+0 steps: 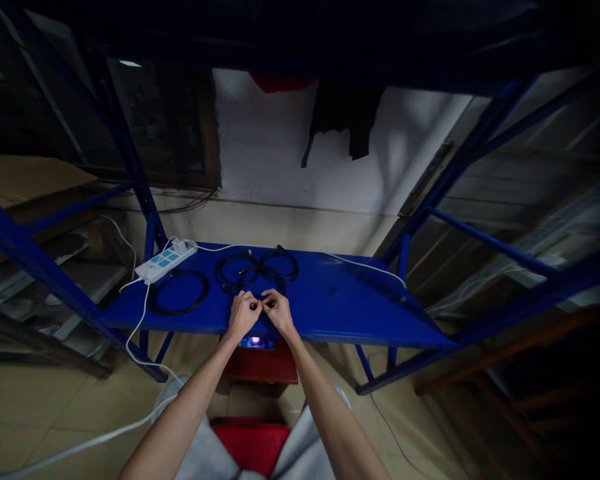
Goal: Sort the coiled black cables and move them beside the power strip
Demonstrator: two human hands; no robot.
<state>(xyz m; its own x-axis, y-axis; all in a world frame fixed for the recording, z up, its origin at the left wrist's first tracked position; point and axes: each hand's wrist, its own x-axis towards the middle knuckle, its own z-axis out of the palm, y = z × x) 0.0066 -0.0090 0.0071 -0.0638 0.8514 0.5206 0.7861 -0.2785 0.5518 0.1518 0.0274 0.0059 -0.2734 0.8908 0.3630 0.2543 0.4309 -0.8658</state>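
My left hand (pixel 245 311) and my right hand (pixel 277 309) meet at the front edge of the blue shelf (pixel 350 300). Both have their fingers pinched together, the fingertips almost touching. Something small and dark shows at the fingers, too small to name. Just behind my hands, overlapping coils of black cable (pixel 279 265) lie on the shelf. Another black cable coil (pixel 203 300) rests to the left, beside a white power strip (pixel 165 260) with blue sockets.
Blue posts (pixel 133 153) and braces frame the shelf on both sides. A white cord (pixel 137 327) hangs over the front left edge. Below stand a reddish-brown stool or box (pixel 265 363) with a glowing blue light near it, and a red seat (pixel 253 445) between my legs.
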